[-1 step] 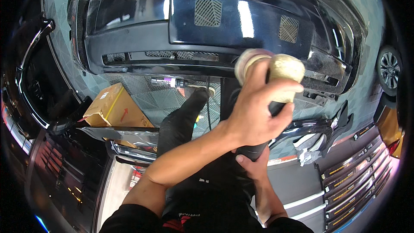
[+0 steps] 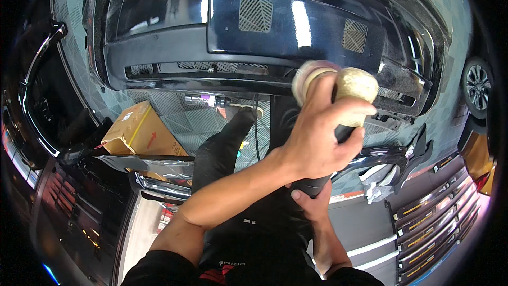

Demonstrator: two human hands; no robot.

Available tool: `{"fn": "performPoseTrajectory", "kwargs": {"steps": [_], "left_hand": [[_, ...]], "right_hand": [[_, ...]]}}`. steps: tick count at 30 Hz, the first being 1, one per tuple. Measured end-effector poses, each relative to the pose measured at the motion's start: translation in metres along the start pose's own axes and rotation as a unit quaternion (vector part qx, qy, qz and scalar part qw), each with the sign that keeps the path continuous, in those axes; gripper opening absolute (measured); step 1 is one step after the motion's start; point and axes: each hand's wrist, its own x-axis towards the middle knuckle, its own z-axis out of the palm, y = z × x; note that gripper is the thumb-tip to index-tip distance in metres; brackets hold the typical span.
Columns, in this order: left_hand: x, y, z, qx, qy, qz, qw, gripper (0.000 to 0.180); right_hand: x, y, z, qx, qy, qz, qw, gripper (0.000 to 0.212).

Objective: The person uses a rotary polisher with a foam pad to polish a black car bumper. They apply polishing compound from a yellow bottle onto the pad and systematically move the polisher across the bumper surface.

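A large glossy dark car bumper (image 2: 180, 50) spreads across the far side, with slots and patterned openings. Against its near right edge is the round pad (image 2: 302, 82) of a machine polisher, blurred by motion. My left hand (image 2: 317, 140) wraps over the polisher's head from above, its arm crossing in front of my body. Beside those fingers shows the tool's pale yellowish housing (image 2: 357, 85). Nearer my body, my right hand (image 2: 316, 201) is closed round the polisher's black rear body (image 2: 309, 185); most of that grip is hidden.
A cardboard box (image 2: 145, 132) stands left of my legs. A bottle (image 2: 201, 100) lies under the bumper's near edge, by a hanging black cord (image 2: 256, 135). Grey cloths (image 2: 380, 180) lie at right. Dark car panels (image 2: 47, 90) stand far left, and a car wheel (image 2: 478, 86) shows far right.
The polisher and both my hands have shifted slightly to the right along the bumper's near edge. Both grips stay the same.
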Motion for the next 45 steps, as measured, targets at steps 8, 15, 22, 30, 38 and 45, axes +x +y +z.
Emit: {"fn": "performPoseTrajectory", "kwargs": {"steps": [8, 15, 22, 30, 38, 45], "left_hand": [[0.001, -0.003, -0.014, 0.022, 0.013, 0.008, 1.0, 0.034], [-0.025, 0.006, -0.077, 0.044, 0.06, -0.038, 0.996, 0.032], [-0.029, 0.013, -0.085, 0.033, 0.086, -0.067, 0.993, 0.031], [-0.02, 0.008, -0.065, 0.028, 0.06, -0.059, 0.996, 0.031], [-0.013, 0.013, -0.047, 0.022, 0.049, -0.065, 0.996, 0.03], [-0.024, 0.015, -0.061, 0.028, 0.095, -0.08, 0.992, 0.029]], "right_hand": [[0.007, 0.001, 0.008, -0.021, -0.011, 0.015, 1.0, 0.07], [0.016, 0.005, 0.037, -0.127, -0.056, 0.012, 0.99, 0.089], [0.019, -0.014, 0.038, -0.193, -0.085, -0.006, 0.977, 0.094], [0.018, -0.034, 0.023, -0.176, -0.075, 0.045, 0.98, 0.093], [0.01, -0.022, 0.008, -0.144, -0.057, 0.036, 0.987, 0.093], [0.017, -0.039, 0.014, -0.223, -0.101, 0.032, 0.969, 0.098]]}}
